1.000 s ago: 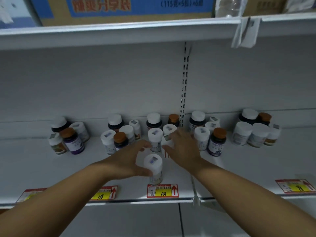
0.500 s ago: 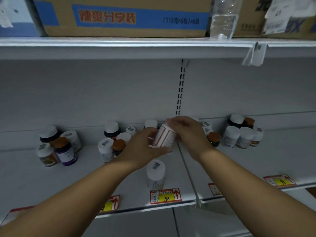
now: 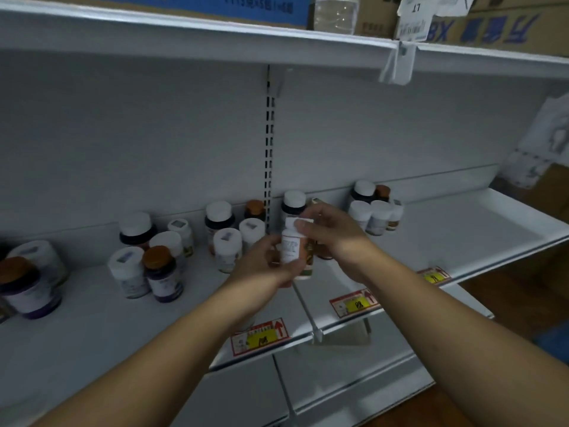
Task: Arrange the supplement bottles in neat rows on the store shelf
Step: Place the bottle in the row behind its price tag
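While lifted clear of the store shelf (image 3: 462,229), white supplement bottle (image 3: 291,248) upright between both hands, above the seam of two shelf panels. Left hand (image 3: 261,266) curled round its lower body; right hand (image 3: 332,232) pinching the white cap from above. Just behind, white-capped bottles (image 3: 228,251) in loose clusters. Farther left, orange-capped purple bottle (image 3: 161,272). Along the front edge, red-and-yellow price tag (image 3: 260,335).

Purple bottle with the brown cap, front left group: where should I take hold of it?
Grip the purple bottle by its brown cap, fingers coming from above and the front: it stands upright, with a white bottle tight on its left, so the sides are crowded.
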{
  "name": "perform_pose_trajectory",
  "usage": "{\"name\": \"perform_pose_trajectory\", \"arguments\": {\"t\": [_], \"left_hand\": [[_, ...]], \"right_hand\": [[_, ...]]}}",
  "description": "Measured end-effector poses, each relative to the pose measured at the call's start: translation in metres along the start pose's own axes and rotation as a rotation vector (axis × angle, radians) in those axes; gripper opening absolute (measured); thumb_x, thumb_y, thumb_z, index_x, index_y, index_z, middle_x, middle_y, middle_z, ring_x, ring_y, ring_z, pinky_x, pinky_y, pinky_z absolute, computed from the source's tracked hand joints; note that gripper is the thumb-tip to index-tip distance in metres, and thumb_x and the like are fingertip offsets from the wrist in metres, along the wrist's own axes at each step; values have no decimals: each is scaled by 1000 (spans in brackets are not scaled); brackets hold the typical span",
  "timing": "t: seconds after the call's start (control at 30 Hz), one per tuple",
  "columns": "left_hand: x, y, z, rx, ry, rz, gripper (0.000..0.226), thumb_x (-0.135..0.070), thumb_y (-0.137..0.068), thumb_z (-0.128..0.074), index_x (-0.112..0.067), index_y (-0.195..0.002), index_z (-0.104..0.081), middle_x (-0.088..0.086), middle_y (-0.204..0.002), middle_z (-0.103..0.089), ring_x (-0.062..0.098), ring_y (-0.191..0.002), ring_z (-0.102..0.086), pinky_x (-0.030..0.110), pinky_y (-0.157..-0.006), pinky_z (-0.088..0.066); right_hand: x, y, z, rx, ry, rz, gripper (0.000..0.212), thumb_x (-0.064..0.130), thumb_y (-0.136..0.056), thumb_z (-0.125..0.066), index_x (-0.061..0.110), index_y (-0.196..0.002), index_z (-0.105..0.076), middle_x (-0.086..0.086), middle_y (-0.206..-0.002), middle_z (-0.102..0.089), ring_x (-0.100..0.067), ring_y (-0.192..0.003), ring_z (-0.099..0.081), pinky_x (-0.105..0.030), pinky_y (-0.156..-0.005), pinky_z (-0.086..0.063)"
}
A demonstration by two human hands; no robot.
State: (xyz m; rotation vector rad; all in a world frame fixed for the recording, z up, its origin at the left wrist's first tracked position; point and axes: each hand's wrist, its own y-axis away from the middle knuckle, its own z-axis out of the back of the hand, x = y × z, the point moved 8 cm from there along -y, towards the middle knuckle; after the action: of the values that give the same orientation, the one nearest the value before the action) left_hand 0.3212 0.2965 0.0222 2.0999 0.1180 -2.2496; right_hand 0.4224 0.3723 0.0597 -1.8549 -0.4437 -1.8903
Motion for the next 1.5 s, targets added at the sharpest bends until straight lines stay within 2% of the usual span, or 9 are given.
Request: {"name": "perform_pose_trajectory", "arguments": {"t": [0.3, 0.67, 0.83, 0.93, 1.03, 1.2, 1.3, 1.37, 1.5], "left_hand": [[24, -57, -65, -36, -250, 23, 32, -38, -73, -70, -48, -101, -59, -22, -101, -69, -3, -93, -63, 17, -77, -48], [61, -73, -90, -226, -654, 169, 48, -52, -58, -72, -72, -88, -40, -40, -81, -54, -27, -82, -50, 0, -57, -40], [63, -71, -88, -183, -626, 194, 54, -49, -59, -75, -60, -101, -43, -27, -104, -58, -2, -101, -55, 18, -84, -45], [54, -67, -94, -49, -571, 173, 73, -45, -53, -80, -73, -101, -33, -34, -119, -47, -15, -109, -46, 12, -91, -39], [30, -64, -71, -165, -524, 98, 82, -52, -53, -81, -63, -118, -32, -36, -126, -36, -16, -111, -38, 13, -93, -34], [-22, -73, -56, -356, -483, -168, 44, -33, -69, -76, -40, -106, -54, -23, -110, -55, 1, -103, -54, 10, -84, -43], [-38, -95, -88, -262, -496, -242, 51, -29, -70, -76, -25, -117, -56, -15, -107, -58, -1, -98, -54, 15, -84, -47], [-46, -109, -116, -198, -512, -292, 54, -33, -69, -76, -28, -117, -51, -25, -99, -52, -11, -90, -46, 1, -75, -40], [-40, -134, -157, -122, -469, -230, 45, -36, -64, -76, -48, -97, -48, -21, -88, -61, -8, -77, -59, 8, -63, -48]], "right_hand": [[-30, -31, 88, 163, 207, 60, 13, 20, -76, -71, 24, -67, -64, -1, -76, -67, -16, -78, -65, -37, -74, -58], [-81, -31, 99, 308, 751, 224, 27, 52, -65, -70, 34, -73, -52, 17, -75, -53, 0, -72, -52, -18, -56, -35], [-59, -53, 120, 51, 647, 391, 15, 45, -81, -56, 31, -87, -54, 9, -83, -55, -8, -79, -57, -27, -64, -47], [-65, -82, 126, -4, 718, 309, 41, 42, -82, -59, 22, -117, -51, -2, -112, -57, -17, -104, -53, -24, -81, -38], [-85, -91, 115, 62, 789, 221, 32, 40, -80, -63, 22, -105, -52, 1, -100, -60, -18, -92, -57, -24, -72, -38], [-66, -90, 146, -160, 634, 128, 26, 41, -83, -59, 15, -82, -61, -1, -75, -62, -19, -74, -58, -22, -58, -39], [-41, -76, 176, -212, 228, 81, 26, 30, -84, -64, 5, -80, -67, -1, -74, -70, -19, -75, -66, -40, -70, -57], [-25, -64, 188, -162, 3, 61, 15, 22, -86, -62, 14, -76, -71, 9, -73, -69, -5, -71, -67, -30, -63, -59], [-5, -50, 218, -126, -19, 92, 10, 18, -83, -64, 13, -83, -72, -5, -88, -71, -12, -79, -68, -23, -61, -55]]}}
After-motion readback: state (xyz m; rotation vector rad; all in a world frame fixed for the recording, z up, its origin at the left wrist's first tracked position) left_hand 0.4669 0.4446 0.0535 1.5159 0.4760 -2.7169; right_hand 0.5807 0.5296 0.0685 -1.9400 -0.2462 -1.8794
